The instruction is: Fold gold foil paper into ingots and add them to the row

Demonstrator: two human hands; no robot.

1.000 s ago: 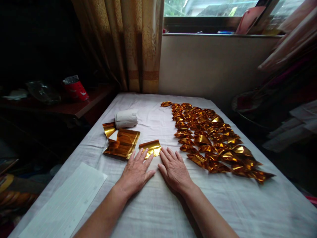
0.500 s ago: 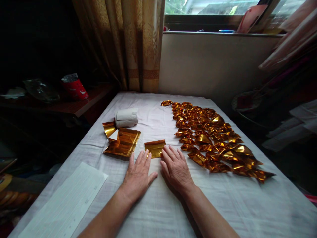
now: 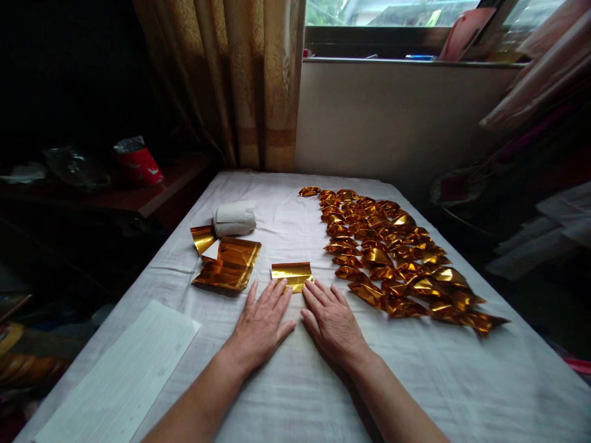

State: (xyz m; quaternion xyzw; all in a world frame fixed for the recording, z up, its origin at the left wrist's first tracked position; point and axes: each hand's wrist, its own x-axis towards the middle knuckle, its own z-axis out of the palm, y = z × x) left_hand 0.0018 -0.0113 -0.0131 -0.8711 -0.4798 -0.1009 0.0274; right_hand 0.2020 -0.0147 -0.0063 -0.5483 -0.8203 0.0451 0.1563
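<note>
A small folded gold foil sheet [image 3: 291,274] lies on the white cloth-covered table [image 3: 295,381] straight ahead of me. My left hand [image 3: 261,325] rests flat, fingers apart, its fingertips on the sheet's near left edge. My right hand [image 3: 333,321] lies flat beside it, fingertips touching the sheet's near right corner. Neither hand grips anything. A stack of flat gold foil sheets [image 3: 229,263] sits to the left. Several folded gold foil pieces [image 3: 392,255] lie in rows on the right half of the table.
A white paper roll [image 3: 234,219] lies behind the foil stack. A white printed sheet [image 3: 124,375] hangs off the near left corner. A red cup [image 3: 138,163] stands on the dark side shelf at left. Curtain and window sill are behind the table.
The foil sheet has gone from a loose, raised fold to a flatter, narrower strip. Both hands have shifted slightly right and pressed along its near edge.
</note>
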